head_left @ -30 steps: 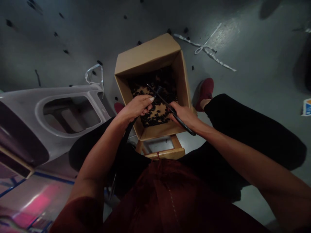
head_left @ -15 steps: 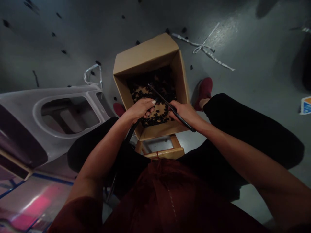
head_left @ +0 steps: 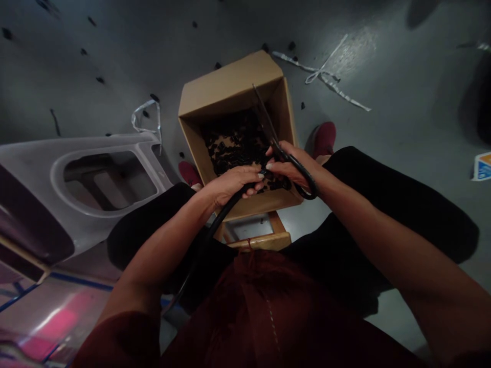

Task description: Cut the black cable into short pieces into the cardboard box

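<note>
My left hand (head_left: pixel 240 184) is closed around a long black tube or cable (head_left: pixel 215 225), which trails back past my left forearm toward my lap. Its end shows between my fingertips, close to my right hand. In my right hand (head_left: pixel 287 166) is a pair of black-handled scissors (head_left: pixel 270 128), blades pointing up and away over the box; thumb and fingertips reach to the end of the black piece. Below both hands stands an open cardboard box (head_left: pixel 232 94) with many short black pieces (head_left: pixel 233 135) scattered over its bottom.
Under the box's near side is a wooden stool (head_left: pixel 264 240). A translucent plastic chair or stool (head_left: pixel 95 153) lies to the left. White strips (head_left: pixel 322 74) and small black bits (head_left: pixel 100 80) are strewn on the grey floor. My red shoes (head_left: pixel 324 138) flank the box.
My left hand has shifted right and slightly nearer, bringing more of the black tube into view. The scissors have swung more upright, and my right thumb and fingers now reach the tube's end.
</note>
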### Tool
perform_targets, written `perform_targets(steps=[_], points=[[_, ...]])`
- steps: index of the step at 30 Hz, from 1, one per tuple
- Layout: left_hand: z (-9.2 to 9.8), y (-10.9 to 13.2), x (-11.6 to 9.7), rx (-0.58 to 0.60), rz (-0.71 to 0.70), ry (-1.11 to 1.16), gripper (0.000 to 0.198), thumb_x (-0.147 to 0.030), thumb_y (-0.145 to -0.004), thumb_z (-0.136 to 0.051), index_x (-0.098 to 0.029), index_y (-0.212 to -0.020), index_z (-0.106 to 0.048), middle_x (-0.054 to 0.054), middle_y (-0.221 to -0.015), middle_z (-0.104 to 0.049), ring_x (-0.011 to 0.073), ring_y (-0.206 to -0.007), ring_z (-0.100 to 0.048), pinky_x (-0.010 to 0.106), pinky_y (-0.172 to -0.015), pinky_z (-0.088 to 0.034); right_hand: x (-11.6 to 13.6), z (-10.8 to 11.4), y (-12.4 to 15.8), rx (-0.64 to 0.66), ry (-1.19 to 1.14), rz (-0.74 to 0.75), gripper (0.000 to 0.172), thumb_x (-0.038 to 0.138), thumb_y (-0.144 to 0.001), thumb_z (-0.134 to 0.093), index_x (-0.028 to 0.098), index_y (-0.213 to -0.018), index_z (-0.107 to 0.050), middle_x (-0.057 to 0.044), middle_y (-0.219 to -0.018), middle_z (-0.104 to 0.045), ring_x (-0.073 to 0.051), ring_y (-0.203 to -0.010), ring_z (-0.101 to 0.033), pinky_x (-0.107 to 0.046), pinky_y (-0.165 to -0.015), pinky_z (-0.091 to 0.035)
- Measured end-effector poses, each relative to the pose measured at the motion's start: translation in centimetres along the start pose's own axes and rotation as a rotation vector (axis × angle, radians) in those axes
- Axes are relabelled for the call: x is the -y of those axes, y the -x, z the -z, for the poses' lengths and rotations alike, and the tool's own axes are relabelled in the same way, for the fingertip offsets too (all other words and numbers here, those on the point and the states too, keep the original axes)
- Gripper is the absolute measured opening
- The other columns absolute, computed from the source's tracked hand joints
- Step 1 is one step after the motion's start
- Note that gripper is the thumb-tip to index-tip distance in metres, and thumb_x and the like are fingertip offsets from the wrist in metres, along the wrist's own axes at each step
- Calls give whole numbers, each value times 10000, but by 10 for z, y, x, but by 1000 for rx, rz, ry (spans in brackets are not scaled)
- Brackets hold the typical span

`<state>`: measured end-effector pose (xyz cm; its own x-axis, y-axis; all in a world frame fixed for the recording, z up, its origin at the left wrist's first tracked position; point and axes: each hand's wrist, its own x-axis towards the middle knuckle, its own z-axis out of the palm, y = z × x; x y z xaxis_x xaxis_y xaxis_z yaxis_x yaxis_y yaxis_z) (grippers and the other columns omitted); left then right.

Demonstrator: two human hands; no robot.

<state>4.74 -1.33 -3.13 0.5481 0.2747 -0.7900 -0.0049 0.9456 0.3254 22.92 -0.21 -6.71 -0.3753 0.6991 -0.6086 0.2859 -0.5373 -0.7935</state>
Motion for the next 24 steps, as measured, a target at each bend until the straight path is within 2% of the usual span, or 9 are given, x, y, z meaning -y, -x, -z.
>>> perform_targets(steps=[5, 11, 14, 18, 21, 24], points=[[-1, 1, 1, 24, -9, 81, 89, -189, -826, -583, -101, -822, -569, 11, -668, -535, 32, -484, -447, 134, -409, -319, 10, 2, 3, -30, -87, -16, 311, 247, -675, -663, 219, -938, -500, 29, -730, -553, -114, -570, -513, -254, -519, -410], [-5, 7, 4, 91, 48, 185, 265, -310, -828, -602, -108, -1000, -589, -3, -657, -509, 29, -440, -398, 136, -368, -262, 16, 18, -4, -244, -170, -34, 311, 164, -685, -641, 217, -952, -491, 21, -752, -566, -112, -568, -507, -284, -559, -435], [-4, 8, 3, 53, -23, 161, 236, -262, -833, -588, -106, -1010, -583, -5, -654, -514, 29, -446, -403, 133, -379, -277, 13, 24, -8, -293, -144, 8, 318, 171, -716, -627, 234, -995, -487, 4, -785, -590, -131, -627, -535, -300, -604, -455], [-2, 10, -8, -32, -127, 94, 154, -161, -800, -592, -103, -942, -580, 23, -726, -572, 32, -479, -440, 138, -408, -333, 16, 22, -9, -304, -72, 80, 322, 241, -730, -635, 246, -1013, -483, -7, -817, -598, -143, -656, -554, -299, -606, -455], [-2, 13, -18, -12, -106, 88, 177, -220, -806, -603, -107, -942, -587, 9, -679, -540, 30, -452, -410, 137, -377, -286, 26, 19, -7, -300, -24, 120, 329, 301, -766, -612, 268, -1057, -463, -20, -873, -604, -167, -714, -579, -320, -628, -464], [0, 14, -22, -10, -113, 45, 261, -333, -826, -601, -120, -976, -594, -34, -576, -442, 24, -403, -349, 134, -350, -213, 36, 16, -5, -309, 10, 149, 304, 283, -775, -600, 309, -1044, -461, -6, -910, -601, -158, -694, -570, -332, -650, -475]])
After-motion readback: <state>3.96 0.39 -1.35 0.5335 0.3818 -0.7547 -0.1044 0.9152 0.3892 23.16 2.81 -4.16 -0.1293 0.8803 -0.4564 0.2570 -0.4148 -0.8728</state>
